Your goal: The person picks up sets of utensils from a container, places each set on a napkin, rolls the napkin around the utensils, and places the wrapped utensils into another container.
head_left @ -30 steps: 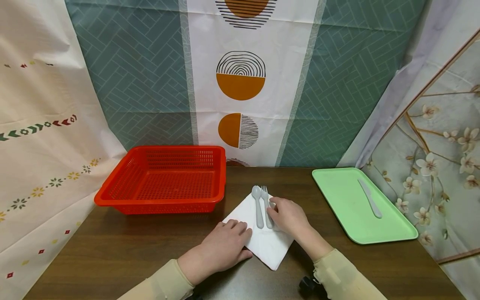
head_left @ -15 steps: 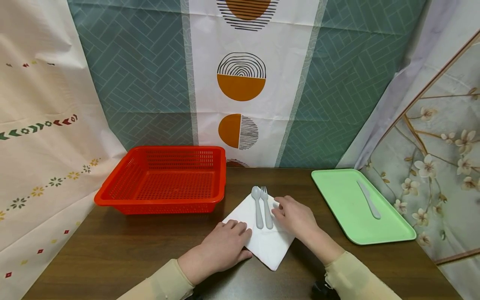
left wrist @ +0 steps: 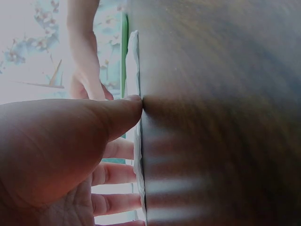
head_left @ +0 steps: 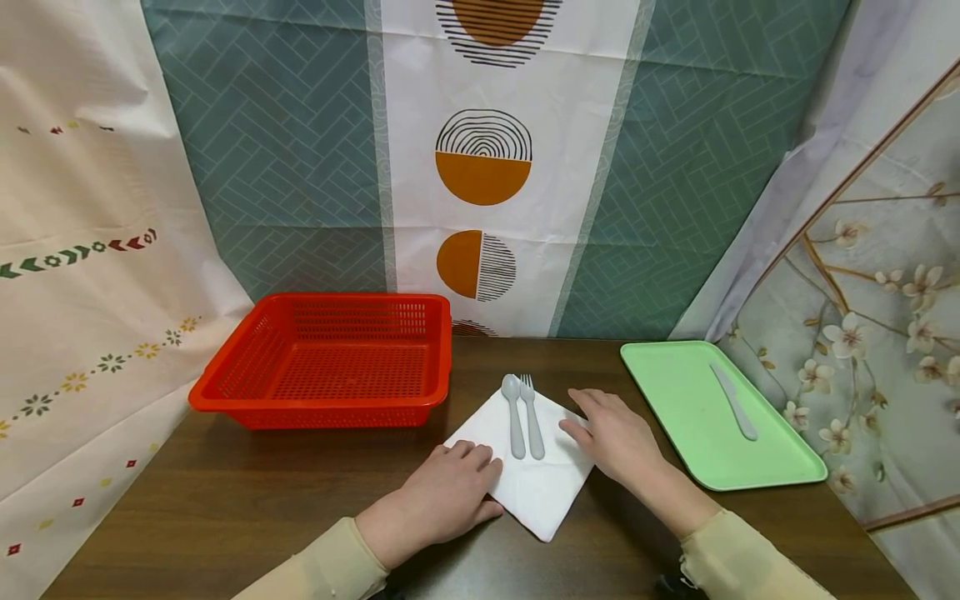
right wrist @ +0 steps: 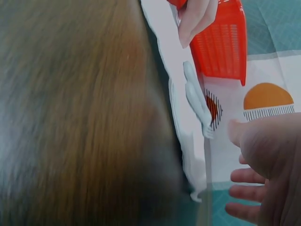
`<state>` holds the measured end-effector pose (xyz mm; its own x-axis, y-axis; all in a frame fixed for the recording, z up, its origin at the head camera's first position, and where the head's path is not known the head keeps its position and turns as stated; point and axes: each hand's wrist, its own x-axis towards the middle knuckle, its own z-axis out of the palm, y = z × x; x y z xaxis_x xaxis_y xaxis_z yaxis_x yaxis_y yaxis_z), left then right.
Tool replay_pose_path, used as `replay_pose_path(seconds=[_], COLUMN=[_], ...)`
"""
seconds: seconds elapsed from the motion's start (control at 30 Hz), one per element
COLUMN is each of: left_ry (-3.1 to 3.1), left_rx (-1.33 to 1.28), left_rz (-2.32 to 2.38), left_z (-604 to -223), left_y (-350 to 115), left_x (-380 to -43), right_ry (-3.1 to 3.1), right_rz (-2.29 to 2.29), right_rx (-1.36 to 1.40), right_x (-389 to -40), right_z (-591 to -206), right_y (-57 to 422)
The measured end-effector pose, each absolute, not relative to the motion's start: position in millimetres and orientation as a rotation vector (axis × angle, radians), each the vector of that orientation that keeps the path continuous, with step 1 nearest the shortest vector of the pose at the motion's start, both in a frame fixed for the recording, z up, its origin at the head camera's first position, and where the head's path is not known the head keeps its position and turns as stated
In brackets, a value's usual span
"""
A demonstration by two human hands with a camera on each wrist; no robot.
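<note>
1. The napkin point(head_left: 543, 493) lies flat on the table point(head_left: 285, 483), likely light, soft and easily creased; a corner seems the best hold.
2. The spoon point(head_left: 515, 421) and fork point(head_left: 532, 421) lie on it, probably light, stiff, smooth plastic; pinch them mid-handle.
3. The left hand point(head_left: 450, 492) rests at the napkin's left edge, fingers slightly apart.
4. The right hand point(head_left: 612, 435) hovers near its right corner, fingers spread, holding nothing.

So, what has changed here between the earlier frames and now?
The right hand has opened and moved right, away from the fork, toward the right side of the white napkin. Unchanged: the left hand on the napkin's left side, the spoon beside the fork, and the knife on the green tray.
</note>
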<state>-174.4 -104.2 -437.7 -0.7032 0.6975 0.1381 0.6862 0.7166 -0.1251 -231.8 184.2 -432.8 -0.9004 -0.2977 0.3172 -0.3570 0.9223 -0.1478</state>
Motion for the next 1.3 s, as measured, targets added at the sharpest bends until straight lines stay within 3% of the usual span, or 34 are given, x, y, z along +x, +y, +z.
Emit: replay_pose_path(seconds=[0.37,1.3], left_ry=[-2.760,-2.739], left_rx=[-1.119,-1.129], left_rz=[0.092,0.083], left_z=[-437.5,-441.2], left_y=[-104.9,-106.2], left_x=[-174.9,-175.8], right_ry=[-2.721,-2.824], right_rz=[0.265,0.179], right_rx=[0.579,0.385], right_x=[-230.8,-236.1], right_z=[-431.7,-424.3], right_y=[214.0,269.1])
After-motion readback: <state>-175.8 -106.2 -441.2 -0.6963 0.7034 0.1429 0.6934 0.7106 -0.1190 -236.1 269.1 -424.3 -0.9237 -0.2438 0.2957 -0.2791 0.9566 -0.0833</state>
